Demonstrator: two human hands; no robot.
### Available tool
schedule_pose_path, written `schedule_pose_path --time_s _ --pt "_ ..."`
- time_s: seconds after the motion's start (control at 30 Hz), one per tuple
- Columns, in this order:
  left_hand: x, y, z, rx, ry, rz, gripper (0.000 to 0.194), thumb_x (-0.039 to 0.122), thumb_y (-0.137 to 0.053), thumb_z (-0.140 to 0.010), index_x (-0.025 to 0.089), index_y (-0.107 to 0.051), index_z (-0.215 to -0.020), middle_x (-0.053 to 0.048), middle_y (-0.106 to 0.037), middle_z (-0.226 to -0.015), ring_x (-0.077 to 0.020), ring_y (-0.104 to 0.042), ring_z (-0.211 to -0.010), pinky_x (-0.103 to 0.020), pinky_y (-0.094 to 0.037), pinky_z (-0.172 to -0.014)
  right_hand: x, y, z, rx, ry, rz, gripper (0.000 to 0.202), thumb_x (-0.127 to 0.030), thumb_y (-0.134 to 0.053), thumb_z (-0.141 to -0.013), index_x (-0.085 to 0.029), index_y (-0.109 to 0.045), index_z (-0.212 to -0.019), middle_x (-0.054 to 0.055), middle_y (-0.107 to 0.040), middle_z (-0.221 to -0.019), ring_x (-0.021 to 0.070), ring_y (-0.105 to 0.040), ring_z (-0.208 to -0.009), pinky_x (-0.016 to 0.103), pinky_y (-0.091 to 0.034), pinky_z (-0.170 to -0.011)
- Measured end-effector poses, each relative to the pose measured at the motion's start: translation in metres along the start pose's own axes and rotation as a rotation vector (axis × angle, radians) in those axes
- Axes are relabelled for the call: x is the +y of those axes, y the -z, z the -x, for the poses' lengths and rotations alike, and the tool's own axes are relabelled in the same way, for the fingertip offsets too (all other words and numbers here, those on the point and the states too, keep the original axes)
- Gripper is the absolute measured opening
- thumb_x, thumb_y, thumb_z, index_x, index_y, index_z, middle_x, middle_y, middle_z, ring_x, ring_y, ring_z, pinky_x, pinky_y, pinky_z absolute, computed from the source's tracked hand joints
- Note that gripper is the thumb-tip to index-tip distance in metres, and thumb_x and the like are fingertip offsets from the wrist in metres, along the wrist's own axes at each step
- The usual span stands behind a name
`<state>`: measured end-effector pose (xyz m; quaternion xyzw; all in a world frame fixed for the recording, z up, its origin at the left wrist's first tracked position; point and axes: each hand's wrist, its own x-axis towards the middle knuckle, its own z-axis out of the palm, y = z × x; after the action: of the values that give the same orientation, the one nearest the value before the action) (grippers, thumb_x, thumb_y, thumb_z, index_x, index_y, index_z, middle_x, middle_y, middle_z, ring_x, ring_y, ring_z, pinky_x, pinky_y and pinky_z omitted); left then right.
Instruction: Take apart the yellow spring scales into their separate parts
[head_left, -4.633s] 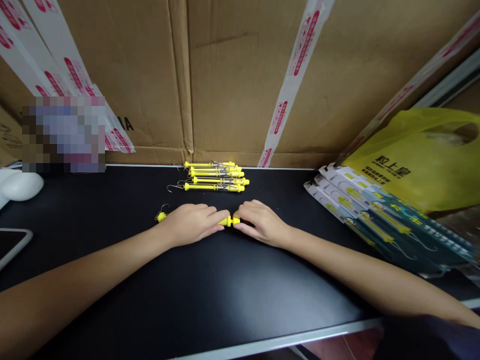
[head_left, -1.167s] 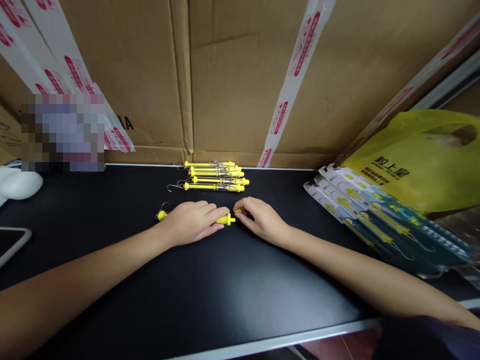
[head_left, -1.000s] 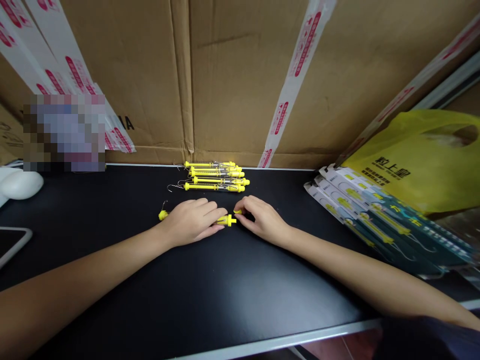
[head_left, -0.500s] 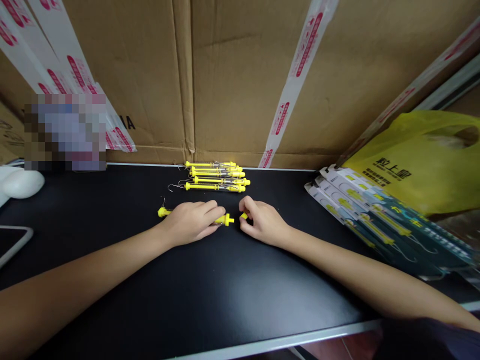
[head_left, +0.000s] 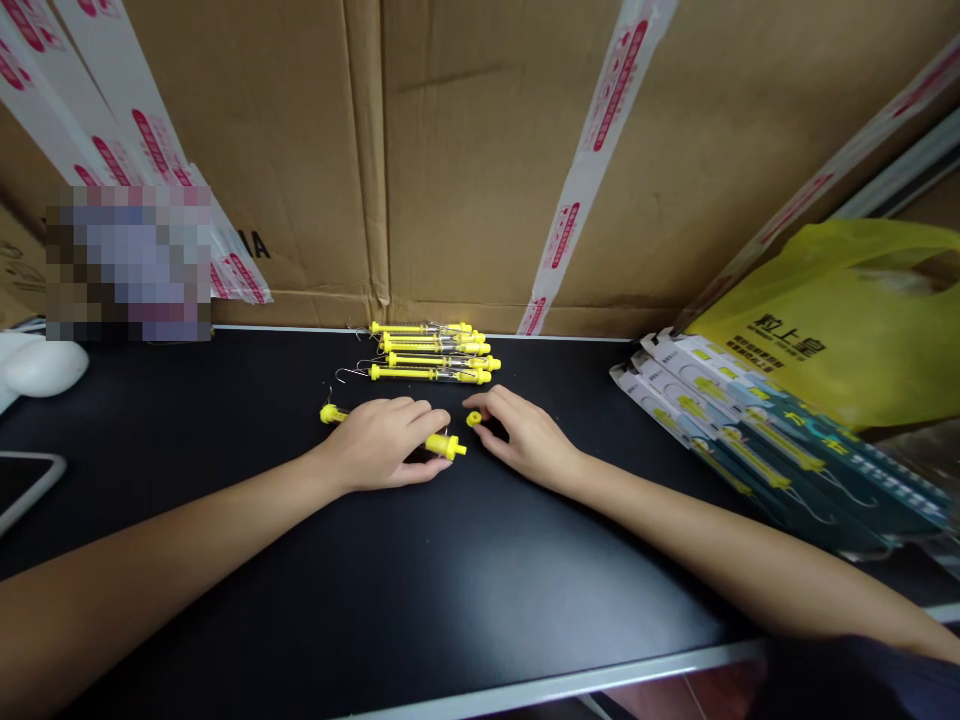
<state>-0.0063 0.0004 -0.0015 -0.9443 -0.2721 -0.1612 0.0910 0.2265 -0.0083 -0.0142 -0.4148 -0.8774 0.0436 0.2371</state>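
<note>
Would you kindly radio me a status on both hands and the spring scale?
Left hand gripping spring scale, yellow end poking out. Right hand holding small yellow piece, apart from scale. Other spring scales lying beyond both hands, not between them.

Spring scales [head_left: 420, 361] on black table [head_left: 450, 570]

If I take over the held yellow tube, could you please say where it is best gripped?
Probably by the collar, from the right: that end of the yellow tube juts beyond the left hand, which covers its middle, while a wire hook rises at the other end.
</note>
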Motion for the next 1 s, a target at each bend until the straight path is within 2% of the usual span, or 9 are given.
schedule_pose_path --time_s 0.1,0.23,0.4,0.57,0.77,0.87,1.0 --pt "0.000 0.002 0.000 -0.008 -0.003 0.019 0.034 0.041 -0.045 -0.084 0.018 -0.050 -0.107 -0.002 -0.060 -0.088 -0.0174 -0.057 -0.082 -0.027 -0.042 -0.068 -0.001 0.001 0.001 0.018 0.001 -0.032 0.034 -0.017 -0.049 -0.086 -0.023 -0.045 -0.119 0.007 -0.056 -0.107 0.0189 -0.056 -0.095 0.033 -0.048 -0.081" --pt "0.000 0.004 0.000 -0.018 -0.024 0.024 0.036 0.034 -0.046 -0.080 0.016 -0.049 -0.111 -0.003 -0.060 -0.090 -0.0187 -0.057 -0.082 -0.029 -0.043 -0.068 -0.003 0.004 0.002 0.041 0.028 -0.062 0.030 -0.020 -0.048 -0.087 -0.023 -0.046 -0.117 0.007 -0.055 -0.109 0.0188 -0.056 -0.095 0.032 -0.049 -0.078" --pt "0.001 0.004 0.000 -0.003 -0.016 -0.007 0.032 0.025 -0.044 -0.081 0.016 -0.048 -0.112 -0.003 -0.060 -0.090 -0.0180 -0.057 -0.082 -0.029 -0.044 -0.069 -0.003 0.005 0.004 0.082 0.113 -0.069 0.015 -0.021 -0.047 -0.087 -0.021 -0.051 -0.102 0.007 -0.056 -0.099 0.0179 -0.055 -0.089 0.030 -0.047 -0.073" --pt "0.001 0.000 0.000 0.111 -0.022 -0.074 0.031 0.026 -0.042 -0.089 0.016 -0.044 -0.119 -0.003 -0.060 -0.090 -0.0163 -0.058 -0.081 -0.027 -0.043 -0.070 0.000 0.005 0.005 0.084 0.231 -0.102 0.008 -0.019 -0.045 -0.088 -0.019 -0.053 -0.091 0.005 -0.061 -0.085 0.0158 -0.055 -0.078 0.030 -0.041 -0.070" --pt "0.000 -0.006 0.002 0.225 -0.001 -0.179 0.034 0.027 -0.041 -0.092 0.018 -0.039 -0.125 -0.001 -0.062 -0.090 -0.0135 -0.062 -0.074 -0.023 -0.043 -0.062 -0.001 0.005 0.005 -0.002 0.359 -0.023 0.024 -0.029 -0.047 -0.090 -0.018 -0.057 -0.108 0.004 -0.063 -0.077 0.0152 -0.053 -0.069 0.029 -0.037 -0.065" --pt "0.002 -0.006 0.002 0.227 0.011 -0.213 0.032 0.030 -0.042 -0.093 0.020 -0.042 -0.124 0.000 -0.063 -0.087 -0.0123 -0.063 -0.069 -0.022 -0.041 -0.057 -0.002 0.004 0.004 -0.018 0.355 0.002 0.033 -0.036 -0.048 -0.089 -0.015 -0.055 -0.114 0.004 -0.061 -0.073 0.0154 -0.052 -0.067 0.029 -0.037 -0.064" --pt "0.004 -0.007 0.001 0.220 0.036 -0.232 0.029 0.031 -0.041 -0.093 0.020 -0.046 -0.120 0.000 -0.064 -0.086 -0.0122 -0.064 -0.067 -0.022 -0.041 -0.054 -0.008 0.001 0.004 -0.080 0.290 -0.069 0.034 -0.036 -0.050 -0.089 -0.014 -0.054 -0.115 0.000 -0.056 -0.066 0.0140 -0.050 -0.063 0.028 -0.038 -0.066"
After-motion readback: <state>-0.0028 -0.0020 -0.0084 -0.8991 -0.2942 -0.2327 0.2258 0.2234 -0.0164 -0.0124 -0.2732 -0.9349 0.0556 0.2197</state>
